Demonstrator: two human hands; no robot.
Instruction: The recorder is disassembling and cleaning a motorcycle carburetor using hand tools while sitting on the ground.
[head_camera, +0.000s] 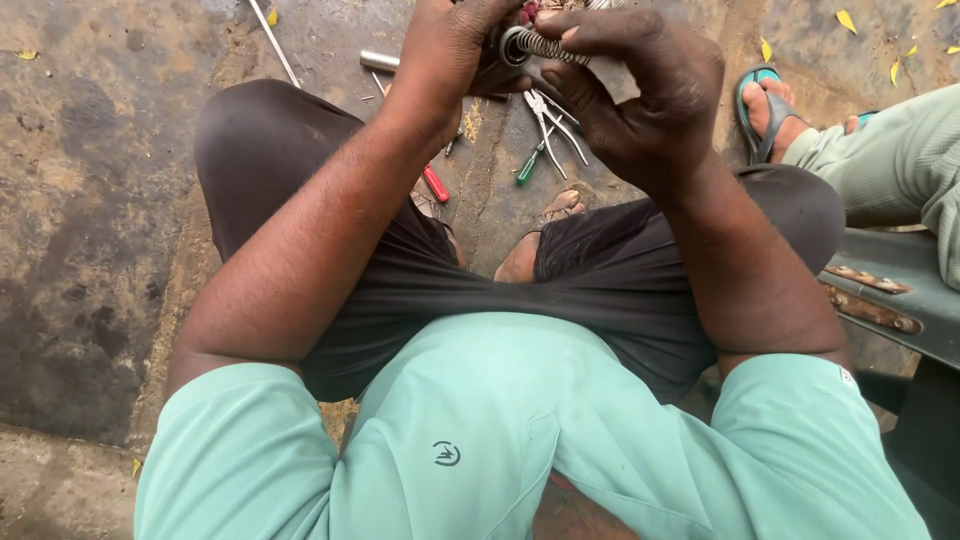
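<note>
Overhead, right hand (640, 95) and left hand (450, 50) both closed on metal spring (535, 44) at top centre, long axis roughly left-right, slightly tilted. Below on ground: pliers (550, 125), green screwdriver (527, 167), red screwdriver (435, 184).

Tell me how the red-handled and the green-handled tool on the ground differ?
The red-handled tool lies close under the person's left forearm, partly hidden by the knee, while the green-handled tool lies in the open below the right hand. The red handle looks thicker and blunter; the green one is slimmer, with its thin metal shaft showing beside the pliers. Both rest untouched on the stained concrete ground, each lying at a slant.
</note>
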